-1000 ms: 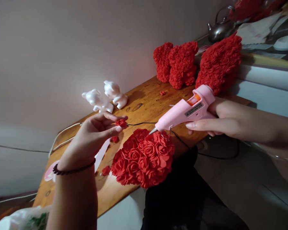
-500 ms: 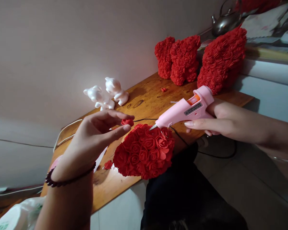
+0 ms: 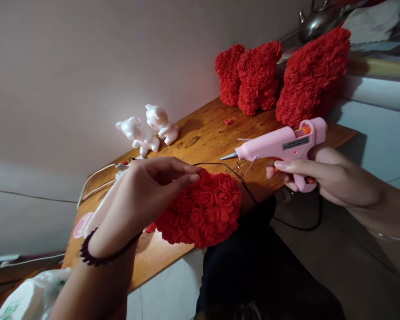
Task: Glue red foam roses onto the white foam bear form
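Pink gun (image 3: 273, 146) pulled back to two o'clock, making room.
Right hand (image 3: 330, 175) grips it; left hand (image 3: 153, 184) pinches at the roses (image 3: 205, 213).

Smooth plastic glue gun (image 3: 280, 143) (metal-tipped); wooden table (image 3: 206, 129)

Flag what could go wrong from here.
1. Burn: the left hand is at the top of the rose-covered piece; any hot glue there might catch it.
2. Snag: the black cord passes behind the piece and over the table edge; swinging the glue gun in the right hand could catch it.
3. Drop: the piece is at the near edge and may slip off.
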A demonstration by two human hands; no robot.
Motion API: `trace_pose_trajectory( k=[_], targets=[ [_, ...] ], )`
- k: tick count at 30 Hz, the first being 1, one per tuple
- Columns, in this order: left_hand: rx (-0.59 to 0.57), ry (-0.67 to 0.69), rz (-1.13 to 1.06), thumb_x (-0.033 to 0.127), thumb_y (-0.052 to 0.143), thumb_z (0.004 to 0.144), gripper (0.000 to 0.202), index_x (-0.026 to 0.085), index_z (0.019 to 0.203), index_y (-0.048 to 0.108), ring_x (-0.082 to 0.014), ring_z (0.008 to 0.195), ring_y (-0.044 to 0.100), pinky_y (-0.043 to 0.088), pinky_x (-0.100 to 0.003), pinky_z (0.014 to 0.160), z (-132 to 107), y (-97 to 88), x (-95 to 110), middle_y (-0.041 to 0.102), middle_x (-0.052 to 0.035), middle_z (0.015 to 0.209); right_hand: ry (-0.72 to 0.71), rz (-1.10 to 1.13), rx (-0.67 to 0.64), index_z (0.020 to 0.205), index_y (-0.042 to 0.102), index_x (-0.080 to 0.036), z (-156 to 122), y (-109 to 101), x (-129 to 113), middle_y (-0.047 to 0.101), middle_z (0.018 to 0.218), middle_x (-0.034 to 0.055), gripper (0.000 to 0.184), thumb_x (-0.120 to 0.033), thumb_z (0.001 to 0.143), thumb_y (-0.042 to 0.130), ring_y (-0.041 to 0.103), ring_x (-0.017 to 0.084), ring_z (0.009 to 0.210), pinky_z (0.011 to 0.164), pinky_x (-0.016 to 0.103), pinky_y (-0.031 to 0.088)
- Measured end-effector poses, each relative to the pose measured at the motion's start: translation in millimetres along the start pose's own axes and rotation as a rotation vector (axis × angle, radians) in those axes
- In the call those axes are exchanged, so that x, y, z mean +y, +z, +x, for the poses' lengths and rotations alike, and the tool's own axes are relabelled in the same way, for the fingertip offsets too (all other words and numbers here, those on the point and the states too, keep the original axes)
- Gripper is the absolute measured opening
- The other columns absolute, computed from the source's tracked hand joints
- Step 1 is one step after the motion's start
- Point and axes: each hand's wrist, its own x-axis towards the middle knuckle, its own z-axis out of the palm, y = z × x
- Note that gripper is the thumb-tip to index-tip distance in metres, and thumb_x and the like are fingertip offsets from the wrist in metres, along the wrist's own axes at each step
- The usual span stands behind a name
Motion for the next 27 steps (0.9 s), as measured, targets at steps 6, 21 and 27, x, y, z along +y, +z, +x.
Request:
trace_pose_trajectory(
  k=[6, 21, 27],
  targets=[
    [0.071, 0.088, 0.27, 0.035, 0.077, 0.082, 0.009, 0.027, 0.078, 0.081, -0.0108, 0.06, 0.063, 0.049, -0.021, 0.055, 0.2, 10.7, 9.1, 0.076, 0.0026, 0.075, 0.098, 0.233, 0.148, 0.084, 0.072, -0.019, 9.5, 11.1, 23.9, 0.067, 0.079, 0.0043, 0.023, -0.042, 0.08, 0.073, 0.049, 0.01, 0.057, 0.045, 0.022, 0.036],
    [0.039, 0.118, 0.395, 0.038, 0.076, 0.083, 0.007, 0.033, 0.081, 0.081, -0.0082, 0.055, 0.05, 0.038, -0.022, 0.051, -3.7, 9.0, 5.7, 0.073, 0.0063, 0.076, 0.15, 0.363, 0.337, 0.09, 0.071, -0.016, 33.6, 22.2, 61.8, 0.071, 0.081, 0.0034, 0.025, -0.035, 0.073, 0.075, 0.048, 0.007, 0.052, 0.041, 0.018, 0.038],
    [0.06, 0.136, 0.418, 0.034, 0.078, 0.083, 0.004, 0.032, 0.082, 0.081, -0.0062, 0.054, 0.049, 0.039, -0.021, 0.052, -6.3, 12.3, 5.9, 0.072, 0.0066, 0.075, 0.176, 0.367, 0.337, 0.087, 0.071, -0.016, 47.5, 26.0, 82.3, 0.072, 0.081, 0.0044, 0.025, -0.037, 0.073, 0.075, 0.047, 0.006, 0.051, 0.042, 0.019, 0.037]
  ],
)
